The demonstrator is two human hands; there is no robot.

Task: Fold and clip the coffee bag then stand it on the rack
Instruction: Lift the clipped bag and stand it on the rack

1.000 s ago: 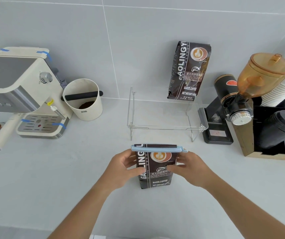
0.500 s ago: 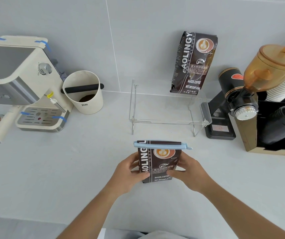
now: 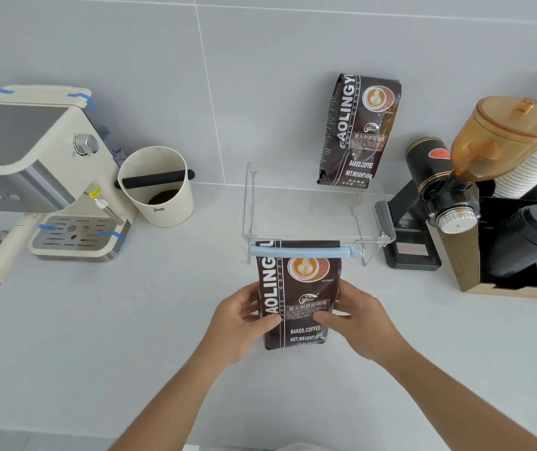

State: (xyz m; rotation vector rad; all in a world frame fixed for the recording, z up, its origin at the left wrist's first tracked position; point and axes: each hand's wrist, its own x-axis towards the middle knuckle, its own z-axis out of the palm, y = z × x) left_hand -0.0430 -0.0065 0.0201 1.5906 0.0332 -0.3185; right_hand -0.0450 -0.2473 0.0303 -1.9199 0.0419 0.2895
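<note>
A dark brown coffee bag (image 3: 299, 288) with white lettering is upright in front of me, its top folded over and held by a long light-blue clip (image 3: 302, 251). My left hand (image 3: 244, 320) grips its left side and my right hand (image 3: 355, 317) grips its right side, thumbs on the front. The bag's top overlaps the front edge of the clear acrylic rack (image 3: 319, 236). A second, unclipped coffee bag (image 3: 358, 131) stands at the rack's back right against the wall.
A cream espresso machine (image 3: 32, 170) and a white knock box (image 3: 159, 190) with a black bar stand at the left. A black grinder (image 3: 436, 193) with an amber hopper, stacked paper cups (image 3: 533, 164) and black lids (image 3: 533, 242) in a cardboard tray crowd the right.
Both hands have carried the clipped bag forward and upward from the counter towards the rack's front edge. The grip on it is unchanged.
</note>
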